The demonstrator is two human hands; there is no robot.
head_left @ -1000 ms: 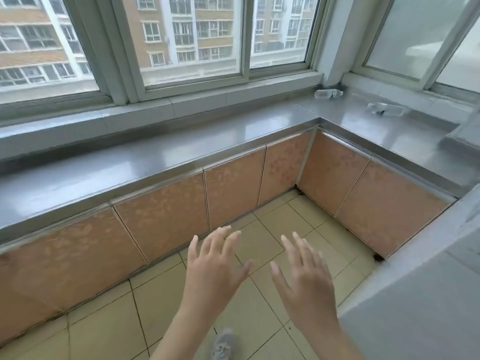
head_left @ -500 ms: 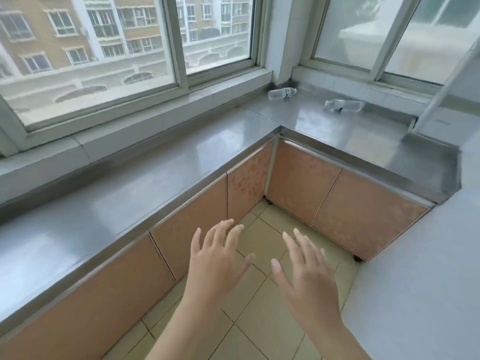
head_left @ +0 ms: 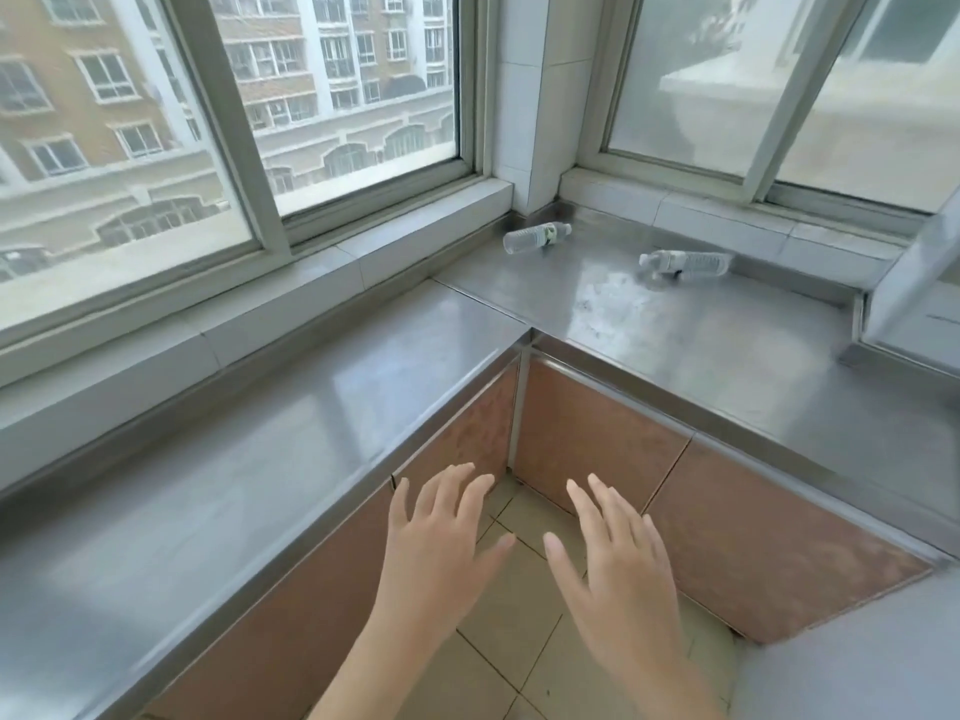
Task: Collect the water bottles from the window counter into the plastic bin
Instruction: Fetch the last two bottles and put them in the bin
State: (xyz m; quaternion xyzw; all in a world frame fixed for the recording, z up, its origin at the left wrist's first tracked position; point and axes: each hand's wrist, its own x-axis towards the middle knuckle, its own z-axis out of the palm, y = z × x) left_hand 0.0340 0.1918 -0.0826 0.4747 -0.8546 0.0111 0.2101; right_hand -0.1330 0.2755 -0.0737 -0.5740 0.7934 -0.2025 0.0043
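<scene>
Two clear water bottles lie on their sides on the steel window counter (head_left: 701, 345). One bottle (head_left: 536, 237) rests in the far corner below the window pillar. The other bottle (head_left: 685, 263) lies to its right, near the sill of the right window. My left hand (head_left: 441, 543) and my right hand (head_left: 613, 569) hover low over the tiled floor, palms down and fingers spread, holding nothing. Both hands are well short of the bottles. No plastic bin is in view.
The L-shaped counter wraps the corner, with brown cabinet doors (head_left: 587, 439) beneath it. Raised tiled sills (head_left: 395, 236) and windows back the counter. A grey surface (head_left: 857, 667) fills the lower right. An open window sash (head_left: 914, 283) juts in at right.
The view has moved closer to the corner and turned right, so the bottles look larger and nearer the centre. Both hands stay open in front of me.
</scene>
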